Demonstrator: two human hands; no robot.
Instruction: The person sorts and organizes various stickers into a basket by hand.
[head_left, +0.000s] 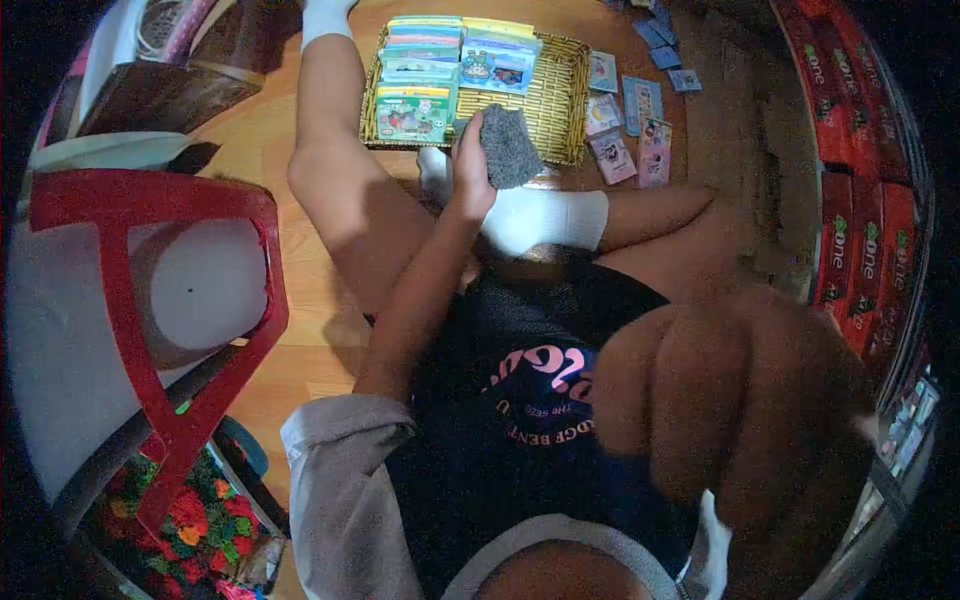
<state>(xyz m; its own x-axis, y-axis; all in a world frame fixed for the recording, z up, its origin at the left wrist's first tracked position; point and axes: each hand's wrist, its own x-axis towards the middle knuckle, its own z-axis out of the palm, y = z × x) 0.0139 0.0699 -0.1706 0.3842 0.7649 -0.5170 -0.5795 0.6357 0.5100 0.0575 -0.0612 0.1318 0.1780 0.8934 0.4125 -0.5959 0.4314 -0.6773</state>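
Note:
My left hand (473, 178) is closed on a fuzzy dark grey cloth (512, 147), held above my white sock and beside the front edge of a woven basket (556, 130). Inside the basket, colourful flat packets (412, 112) stand in two rows on its left and middle. Large and close to the camera, my right hand (735, 400) shows its fingers curled at the lower right. Whatever it may hold is hidden. It is dark and partly blurred.
Small cards and packets (612, 158) lie on the wooden floor right of the basket. Red boxes (850, 250) are stacked along the right. A red-framed chair (120, 290) stands at left, above red and green artificial flowers (190, 515). My legs flank the basket.

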